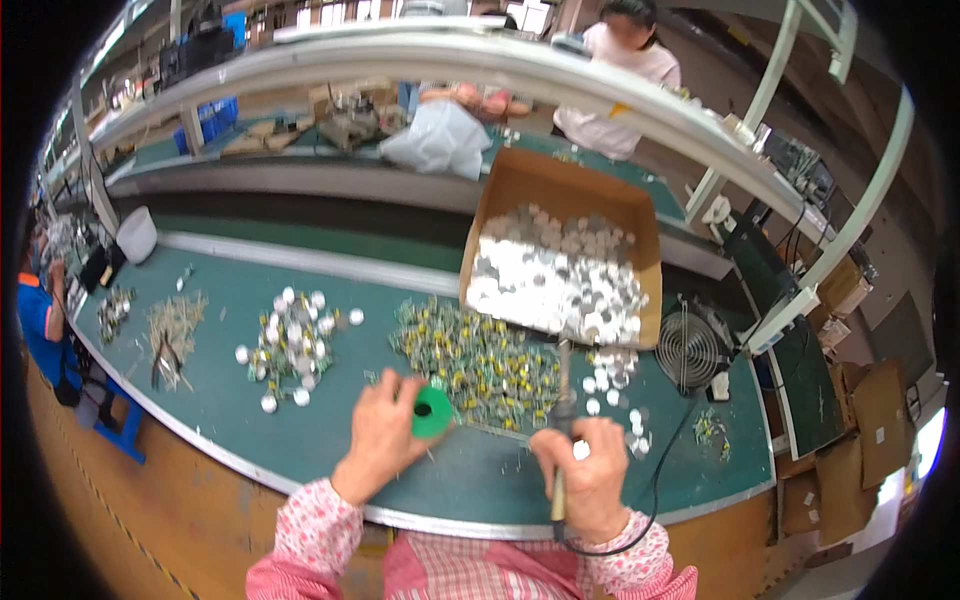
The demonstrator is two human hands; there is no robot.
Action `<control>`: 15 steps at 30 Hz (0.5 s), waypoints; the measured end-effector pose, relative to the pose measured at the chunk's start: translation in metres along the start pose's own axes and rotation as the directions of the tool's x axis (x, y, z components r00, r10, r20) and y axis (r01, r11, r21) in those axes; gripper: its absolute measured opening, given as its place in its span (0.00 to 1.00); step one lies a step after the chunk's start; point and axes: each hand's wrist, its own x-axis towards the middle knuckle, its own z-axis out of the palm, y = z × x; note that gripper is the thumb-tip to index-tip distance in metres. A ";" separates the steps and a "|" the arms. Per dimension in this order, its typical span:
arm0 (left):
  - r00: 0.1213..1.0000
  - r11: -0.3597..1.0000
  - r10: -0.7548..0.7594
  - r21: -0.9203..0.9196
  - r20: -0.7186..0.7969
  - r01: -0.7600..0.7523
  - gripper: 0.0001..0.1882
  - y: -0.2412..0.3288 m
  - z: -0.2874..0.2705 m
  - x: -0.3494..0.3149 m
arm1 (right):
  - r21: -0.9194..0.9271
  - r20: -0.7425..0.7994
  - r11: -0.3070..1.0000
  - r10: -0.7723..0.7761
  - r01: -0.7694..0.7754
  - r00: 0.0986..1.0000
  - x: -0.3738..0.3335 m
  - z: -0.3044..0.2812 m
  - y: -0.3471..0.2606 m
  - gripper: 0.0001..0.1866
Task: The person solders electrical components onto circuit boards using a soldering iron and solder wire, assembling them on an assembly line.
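Observation:
My left hand (385, 430) is closed on a green spool (432, 412), round with a dark hole in its middle, held just above the green workbench (330, 450). In my right hand (595, 475) is a soldering iron (563, 405), its tip pointing away from me and its black cable looping below the wrist. A small white disc (581, 450) shows at the fingers of that hand; whether it is pinched there I cannot tell. Just beyond both hands spreads a heap of small green and yellow components with wire leads (480, 365).
A cardboard box (648, 270) of silvery discs stands behind the heap, with loose discs (610, 370) beside it. At right is a round fan with a wire guard (686, 345). Leftward lie a pile of discs with components (290, 340) and pliers (165, 355). A person (625, 75) is across the bench.

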 end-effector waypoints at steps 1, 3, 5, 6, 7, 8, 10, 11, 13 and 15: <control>0.999 1.000 -0.020 0.008 -0.035 0.020 0.28 -0.003 -0.003 0.005 | -0.013 -0.011 1.000 0.022 -0.022 1.000 0.000 -0.003 0.003 0.14; 0.995 0.997 -0.076 0.024 -0.070 0.078 0.28 -0.002 -0.001 0.010 | -0.044 -0.005 0.997 0.068 -0.068 0.998 -0.013 -0.009 0.012 0.13; 0.987 0.990 -0.137 0.014 -0.087 0.138 0.27 -0.002 0.009 0.009 | -0.069 0.042 0.990 0.123 -0.120 0.992 -0.028 -0.008 0.021 0.12; 0.981 0.984 -0.180 -0.021 -0.071 0.179 0.30 -0.003 0.010 0.010 | -0.074 0.058 0.990 0.122 -0.118 0.991 -0.034 -0.005 0.023 0.12; 0.974 0.974 -0.221 -0.055 -0.056 0.218 0.33 -0.003 0.010 0.009 | -0.029 0.049 0.988 0.154 -0.153 0.987 -0.039 -0.002 0.025 0.12; 0.972 0.972 -0.230 -0.063 -0.052 0.227 0.33 -0.002 0.006 0.006 | 0.016 0.038 0.982 0.186 -0.187 0.982 -0.046 0.000 0.026 0.12; 0.976 0.980 -0.188 -0.082 -0.110 0.180 0.40 0.007 -0.012 -0.002 | 0.112 0.056 0.948 0.292 -0.296 0.955 -0.054 -0.011 0.027 0.10; 0.977 0.975 -0.205 -0.101 -0.066 0.198 0.45 0.015 -0.022 -0.008 | 0.101 0.012 0.937 0.335 -0.335 0.942 -0.061 -0.013 0.031 0.09; 0.972 0.986 -0.167 -0.046 -0.163 0.162 0.44 0.029 -0.033 -0.028 | 0.050 -0.049 0.915 0.403 -0.401 0.914 -0.076 -0.020 0.036 0.06; 0.984 0.956 -0.175 -0.247 -0.039 0.160 0.39 0.041 -0.030 -0.075 | 0.055 -0.079 0.873 0.488 -0.485 0.869 -0.095 -0.019 0.044 0.04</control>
